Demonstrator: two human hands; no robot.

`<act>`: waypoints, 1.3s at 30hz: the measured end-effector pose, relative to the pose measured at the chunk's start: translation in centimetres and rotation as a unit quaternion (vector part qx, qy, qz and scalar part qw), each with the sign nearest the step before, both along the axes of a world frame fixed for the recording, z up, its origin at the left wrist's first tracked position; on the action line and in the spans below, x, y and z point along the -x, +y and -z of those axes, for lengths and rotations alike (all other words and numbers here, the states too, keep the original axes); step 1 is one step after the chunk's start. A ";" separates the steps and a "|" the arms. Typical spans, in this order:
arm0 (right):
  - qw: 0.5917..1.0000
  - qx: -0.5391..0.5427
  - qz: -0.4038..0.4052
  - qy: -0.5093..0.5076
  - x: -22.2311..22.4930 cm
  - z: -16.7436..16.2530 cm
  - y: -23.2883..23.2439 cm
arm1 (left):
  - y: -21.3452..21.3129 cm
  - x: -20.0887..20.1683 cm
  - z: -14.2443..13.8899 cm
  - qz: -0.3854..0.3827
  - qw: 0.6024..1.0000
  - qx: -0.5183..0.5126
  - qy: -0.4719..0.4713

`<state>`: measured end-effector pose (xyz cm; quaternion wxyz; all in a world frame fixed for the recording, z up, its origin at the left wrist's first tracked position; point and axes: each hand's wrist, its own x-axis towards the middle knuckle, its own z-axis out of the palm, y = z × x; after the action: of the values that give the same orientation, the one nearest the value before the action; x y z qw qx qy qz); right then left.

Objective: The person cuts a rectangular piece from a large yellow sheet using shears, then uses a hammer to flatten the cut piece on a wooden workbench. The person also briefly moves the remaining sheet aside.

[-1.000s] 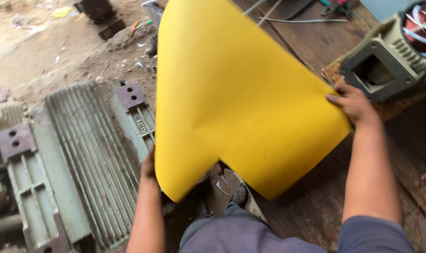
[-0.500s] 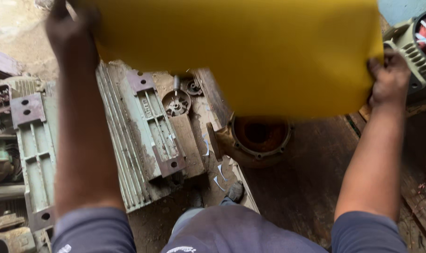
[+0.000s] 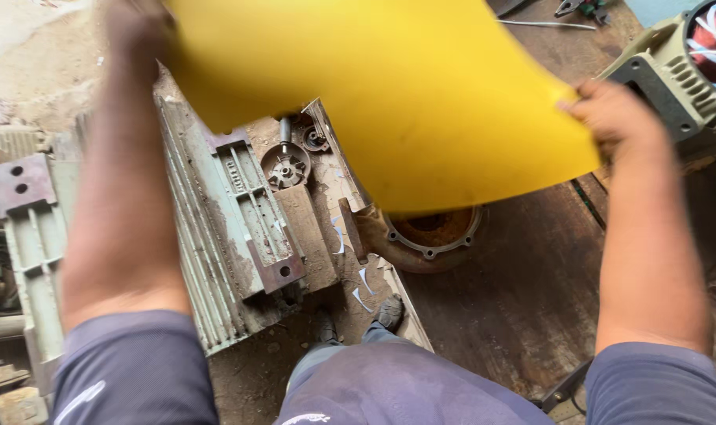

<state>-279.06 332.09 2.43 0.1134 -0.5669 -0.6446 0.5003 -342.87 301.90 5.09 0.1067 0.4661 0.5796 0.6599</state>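
Between left hand (image 3: 142, 31) and right hand (image 3: 614, 114): one yellow sheet (image 3: 389, 94).

A dark wooden workbench (image 3: 523, 291) is taking up the right side, its boards running from six o'clock up toward one o'clock. A rusty round flange housing (image 3: 430, 236) is sitting on its left edge. A grey-green motor stator (image 3: 692, 67) is resting at two o'clock. At nine o'clock, the dirt floor (image 3: 35, 55) is carrying a ribbed pale-green motor casing (image 3: 216, 228), and a small fan-like part (image 3: 286, 167) is lying at eleven.
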 end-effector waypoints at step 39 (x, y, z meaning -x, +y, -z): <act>0.968 -0.232 -0.063 -0.068 -7.7 11.9 -6.6 | -4.4 -29.9 15.0 -0.109 0.961 0.193 -0.163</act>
<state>-271.33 325.53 -9.43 0.1662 -0.5159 -0.7838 0.3032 -312.99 297.46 -9.91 0.2153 0.2566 0.7178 0.6104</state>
